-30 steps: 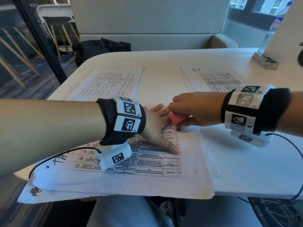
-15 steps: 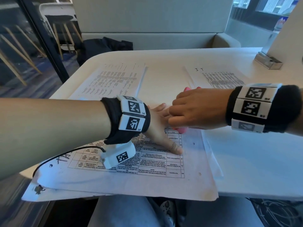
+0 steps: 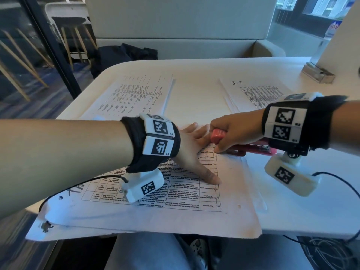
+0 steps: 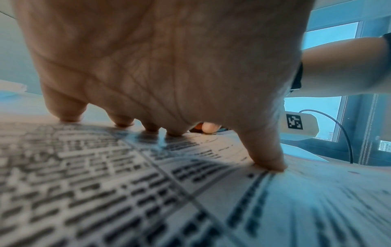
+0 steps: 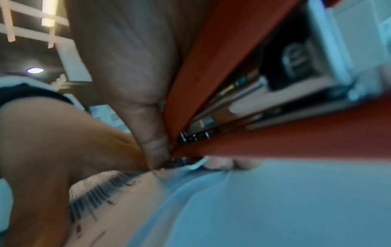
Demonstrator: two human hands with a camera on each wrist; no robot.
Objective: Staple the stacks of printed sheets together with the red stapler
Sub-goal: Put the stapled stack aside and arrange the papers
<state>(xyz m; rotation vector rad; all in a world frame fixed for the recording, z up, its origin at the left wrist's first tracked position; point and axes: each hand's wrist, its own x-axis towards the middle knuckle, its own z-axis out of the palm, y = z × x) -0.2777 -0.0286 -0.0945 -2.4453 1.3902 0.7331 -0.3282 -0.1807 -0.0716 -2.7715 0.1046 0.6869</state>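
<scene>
The white table [image 3: 204, 75] was covered by three stacks of printed sheets: the near stack [image 3: 175, 215] overhanging the front edge, a second stack [image 3: 134, 94] at the far left, a third stack [image 3: 253, 94] at the far right. The near stack was pinned by the left hand [image 3: 192, 151], laid flat with fingers spread and straight, fingertips [image 4: 273, 165] pressed to the print. The red stapler [image 3: 251, 148] was gripped by the right hand [image 3: 233, 131] from above, fingers curled over its top, its nose set at the near stack's far right corner.
</scene>
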